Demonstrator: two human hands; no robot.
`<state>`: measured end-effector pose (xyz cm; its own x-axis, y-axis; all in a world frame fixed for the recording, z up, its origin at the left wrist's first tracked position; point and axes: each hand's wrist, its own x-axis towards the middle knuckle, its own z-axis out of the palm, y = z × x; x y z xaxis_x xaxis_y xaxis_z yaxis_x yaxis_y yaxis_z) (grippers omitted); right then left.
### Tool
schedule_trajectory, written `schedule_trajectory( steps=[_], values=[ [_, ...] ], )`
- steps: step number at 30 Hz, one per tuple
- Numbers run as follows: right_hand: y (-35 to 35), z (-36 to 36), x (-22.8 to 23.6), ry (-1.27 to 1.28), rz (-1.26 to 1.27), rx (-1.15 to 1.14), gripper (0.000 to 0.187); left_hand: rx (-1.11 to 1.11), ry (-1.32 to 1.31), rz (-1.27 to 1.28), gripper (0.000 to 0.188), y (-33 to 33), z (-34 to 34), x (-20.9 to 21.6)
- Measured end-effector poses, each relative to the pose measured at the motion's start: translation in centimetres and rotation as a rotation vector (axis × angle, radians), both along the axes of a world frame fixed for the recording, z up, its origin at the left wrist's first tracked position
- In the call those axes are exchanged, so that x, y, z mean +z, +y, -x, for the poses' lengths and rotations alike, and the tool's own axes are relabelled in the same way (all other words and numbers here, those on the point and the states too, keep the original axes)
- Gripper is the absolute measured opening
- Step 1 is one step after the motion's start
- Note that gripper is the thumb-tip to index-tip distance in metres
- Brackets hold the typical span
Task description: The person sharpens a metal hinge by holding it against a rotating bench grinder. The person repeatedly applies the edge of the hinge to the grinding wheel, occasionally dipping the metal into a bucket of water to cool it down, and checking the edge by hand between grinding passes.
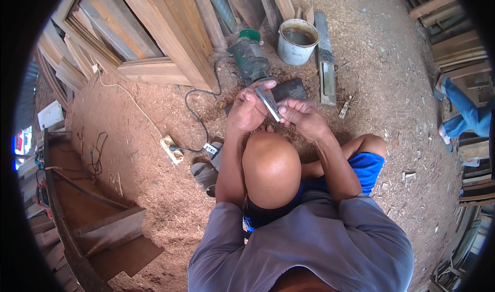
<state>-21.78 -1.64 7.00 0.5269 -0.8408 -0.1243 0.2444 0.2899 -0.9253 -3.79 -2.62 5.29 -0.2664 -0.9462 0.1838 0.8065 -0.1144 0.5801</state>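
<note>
Above my raised knee, both hands hold a short flat metal blade (268,104) with dark slots or marks along its face. My left hand (246,110) grips its upper end between thumb and fingers. The lower end is pinched by my right hand (303,117), thumb on top. Just beyond them on the ground stands a green motor-driven machine (249,57), perhaps a grinder, its near end partly hidden by my left hand. A dark block (289,89) lies behind the blade, partly covered by my hands.
A white bucket (294,52) of murky liquid stands beside a long board bearing a flat block (327,80). The machine's cable reaches a power strip (170,149) near sandals (204,174). Wooden frames (154,71) lean at left. Another person's legs (459,103) are at far right.
</note>
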Motion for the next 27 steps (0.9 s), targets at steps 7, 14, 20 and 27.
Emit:
schedule_trajectory(
  steps=[7, 14, 20, 27],
  values=[
    [0.2, -0.1, 0.2, -0.107, -0.105, 0.075, 0.015, -0.01, -0.021, 0.062, 0.044, 0.0, -0.3, -0.6],
    [0.2, -0.1, 0.0, -0.187, -0.195, 0.088, 0.016, 0.026, -0.023, 0.051, 0.042, 0.0, -0.2, -0.8],
    [0.1, -0.2, -0.6, -0.233, -0.235, 0.099, 0.014, 0.007, -0.083, 0.001, 0.051, 0.2, -0.4, -0.4],
    [-0.1, -0.2, -0.8, -0.251, -0.272, 0.09, 0.013, -0.011, -0.058, 0.044, 0.041, 0.2, -0.4, -0.2]
  ],
)
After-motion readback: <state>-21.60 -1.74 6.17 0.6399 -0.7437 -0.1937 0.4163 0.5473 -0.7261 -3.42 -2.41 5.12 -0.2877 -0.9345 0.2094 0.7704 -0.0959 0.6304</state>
